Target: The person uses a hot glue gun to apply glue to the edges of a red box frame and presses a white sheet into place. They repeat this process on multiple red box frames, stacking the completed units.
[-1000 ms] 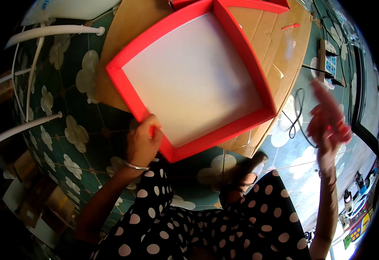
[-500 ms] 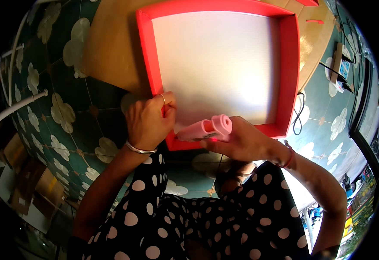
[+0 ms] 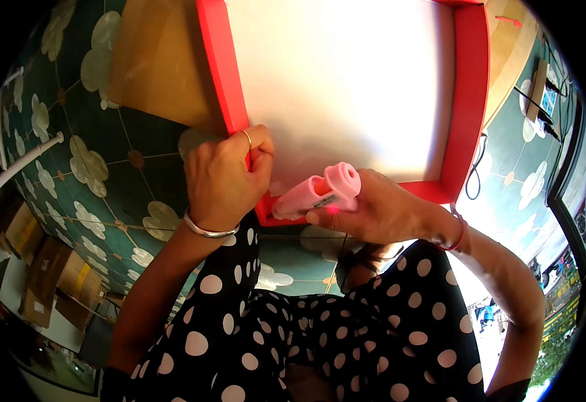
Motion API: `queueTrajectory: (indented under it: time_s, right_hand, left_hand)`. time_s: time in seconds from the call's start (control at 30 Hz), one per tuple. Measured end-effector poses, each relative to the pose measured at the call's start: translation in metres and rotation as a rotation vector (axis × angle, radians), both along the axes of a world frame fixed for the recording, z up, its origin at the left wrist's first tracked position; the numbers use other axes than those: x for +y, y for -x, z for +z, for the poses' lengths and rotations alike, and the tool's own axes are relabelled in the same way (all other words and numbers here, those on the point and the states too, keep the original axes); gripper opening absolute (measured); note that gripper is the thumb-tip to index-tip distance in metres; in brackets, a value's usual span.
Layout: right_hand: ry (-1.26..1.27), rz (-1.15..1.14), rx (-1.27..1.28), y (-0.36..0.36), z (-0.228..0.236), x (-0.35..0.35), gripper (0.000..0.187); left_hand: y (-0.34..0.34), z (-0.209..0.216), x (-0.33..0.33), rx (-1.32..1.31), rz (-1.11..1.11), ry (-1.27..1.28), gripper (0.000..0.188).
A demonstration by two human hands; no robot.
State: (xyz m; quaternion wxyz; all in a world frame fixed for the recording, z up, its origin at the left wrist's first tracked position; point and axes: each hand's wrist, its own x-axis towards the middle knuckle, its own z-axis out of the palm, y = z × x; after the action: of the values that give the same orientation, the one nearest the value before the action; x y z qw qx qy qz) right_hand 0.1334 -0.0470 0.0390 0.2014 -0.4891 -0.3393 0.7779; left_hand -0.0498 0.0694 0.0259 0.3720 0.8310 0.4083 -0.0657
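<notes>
A shallow red box tray (image 3: pixel 468 107) with a pale inside lies in front of me, its near left corner closest to my hands. My left hand (image 3: pixel 226 177) is closed over the left wall by that corner, fingers pinching the rim. In my right hand (image 3: pixel 390 211) is a pink glue gun (image 3: pixel 316 193), its narrow end pointing left into the near left corner. A small red light glows on its side. Whether the tip touches the wall cannot be made out.
Brown cardboard (image 3: pixel 162 67) lies under the tray. A small red strip (image 3: pixel 508 21) rests at the far right. Beyond it is a power strip (image 3: pixel 541 94) with plugs and black cables. Cardboard boxes (image 3: pixel 55 281) stand at the left, and a white pole (image 3: pixel 22 171) juts in.
The view has shifted, so the tray appears larger and higher. Both hands keep their hold, and the glue gun stays at the same corner, tilted slightly more.
</notes>
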Motion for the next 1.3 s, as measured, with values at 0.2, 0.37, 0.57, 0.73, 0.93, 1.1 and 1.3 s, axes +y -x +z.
queueTrajectory:
  time_s: [0.2,0.37,0.57,0.73,0.93,1.1,1.3]
  right_hand:
    - [0.052,-0.013,0.067,-0.001,-0.006,0.001,0.040]
    - [0.034,0.007,0.057,0.000,-0.010,0.002,0.039]
    - [0.014,-0.038,0.038,0.005,-0.015,-0.001,0.029]
    - [0.020,0.018,0.073,0.003,-0.017,0.004,0.034]
    - [-0.039,-0.044,-0.059,0.011,-0.027,-0.002,0.027]
    - [0.024,-0.006,-0.165,0.013,-0.023,-0.001,0.030]
    - [0.041,0.022,-0.180,0.013,-0.023,0.001,0.028]
  left_hand:
    - [-0.001,0.000,0.000,0.012,-0.011,-0.016,0.002]
    - [0.000,0.000,0.000,0.005,-0.015,-0.024,0.002]
    - [-0.001,0.002,0.001,0.028,-0.030,-0.029,0.002]
    - [-0.002,-0.002,-0.002,-0.037,-0.024,-0.085,0.008]
    - [-0.001,-0.003,-0.001,-0.020,-0.044,-0.091,0.008]
    - [0.000,-0.004,-0.001,-0.031,-0.047,-0.089,0.008]
    - [-0.001,0.001,0.001,0.041,-0.057,-0.038,0.003]
